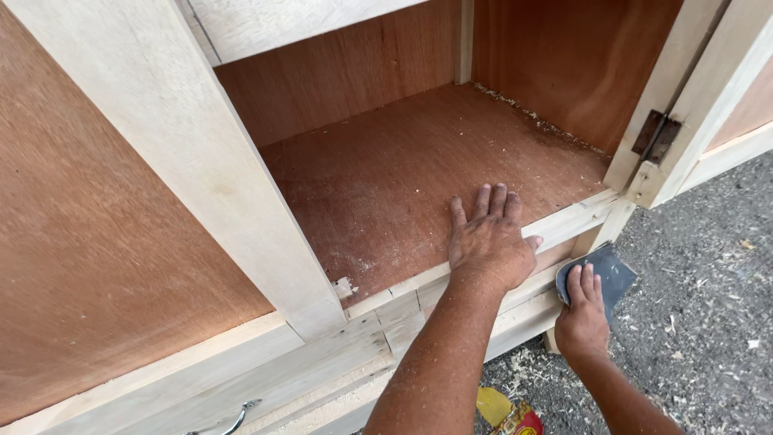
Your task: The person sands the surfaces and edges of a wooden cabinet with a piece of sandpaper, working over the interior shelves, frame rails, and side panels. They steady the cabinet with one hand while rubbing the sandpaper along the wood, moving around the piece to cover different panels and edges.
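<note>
While braced on the cabinet (185, 161), left hand (489, 242) flat, fingers spread, gripping nothing, palm over the front edge of the reddish floor panel (403, 177). Right hand (581, 318) closed on a dark sheet of sandpaper (612, 270), pressed against the pale front rail (515, 310) near the cabinet's lower right corner, just below the door post. Pale frame already looks smooth along the top of the rail; judged mid-sanding, with the corner stretch under the sheet in hand. Dust and shavings (531, 117) lying along the back edge of the panel, more on the ground (700, 322) beneath the corner. Hinge (656, 137) on the open door at right; metal handle (229, 420) at the bottom edge; red-and-yellow wrapper (511, 415) on the ground.
</note>
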